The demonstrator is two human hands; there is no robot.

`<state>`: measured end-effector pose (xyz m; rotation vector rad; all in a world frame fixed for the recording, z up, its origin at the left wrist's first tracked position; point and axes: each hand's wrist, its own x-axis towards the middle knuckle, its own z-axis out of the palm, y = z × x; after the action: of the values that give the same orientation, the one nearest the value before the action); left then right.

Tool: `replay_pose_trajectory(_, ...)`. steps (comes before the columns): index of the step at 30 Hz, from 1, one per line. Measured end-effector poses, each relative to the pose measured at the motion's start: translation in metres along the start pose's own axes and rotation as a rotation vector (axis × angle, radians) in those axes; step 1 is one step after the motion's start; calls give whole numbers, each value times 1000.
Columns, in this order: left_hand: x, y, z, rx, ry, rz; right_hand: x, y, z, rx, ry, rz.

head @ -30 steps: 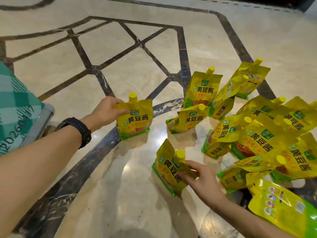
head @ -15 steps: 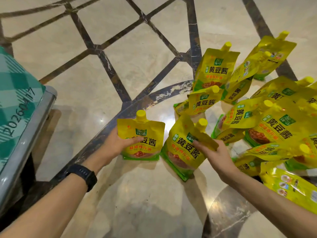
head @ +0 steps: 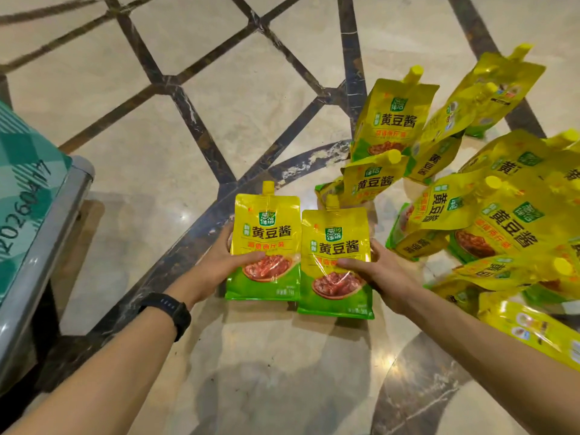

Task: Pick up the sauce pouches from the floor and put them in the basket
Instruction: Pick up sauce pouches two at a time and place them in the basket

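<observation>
Two yellow sauce pouches with green bases and yellow caps are held upright side by side above the floor. My left hand [head: 219, 265] grips the left pouch [head: 266, 227] from its left edge, thumb across the front. My right hand [head: 379, 274] grips the right pouch [head: 335, 243] from its right edge, thumb on the front. The two pouches touch along their inner edges. A pile of several more pouches [head: 489, 221] lies and leans on the floor to the right. The basket [head: 47, 215], with a metal rim and green checked lining, is at the left edge.
The floor is glossy beige marble [head: 157, 189] with dark inlaid lines. A black watch [head: 169, 312] sits on my left wrist. Another pouch [head: 530, 331] lies flat at the lower right, partly under my right forearm.
Both hands have drawn closer together and toward me, bringing the two pouches side by side and upright. The right pouch turned from tilted to face me. The view has shifted downward.
</observation>
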<state>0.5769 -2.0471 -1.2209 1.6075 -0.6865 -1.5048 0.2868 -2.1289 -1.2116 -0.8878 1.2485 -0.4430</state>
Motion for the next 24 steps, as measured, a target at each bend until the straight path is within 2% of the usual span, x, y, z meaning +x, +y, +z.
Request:
replay_pose_trajectory(7,-1,-24,7,59,64,-58,3,21,-3,162,-3,97)
replay_pose_trajectory(13,-9,-38,16,152,93,59,4,20,1,-84,-55,-20)
replay_pose_trajectory(18,-16,-37,23,202,184,171,2,25,-1,-4,-65,-18)
replay_pose_trajectory(24,-31,-39,27,172,195,217,-6,34,3,-6,11,-157)
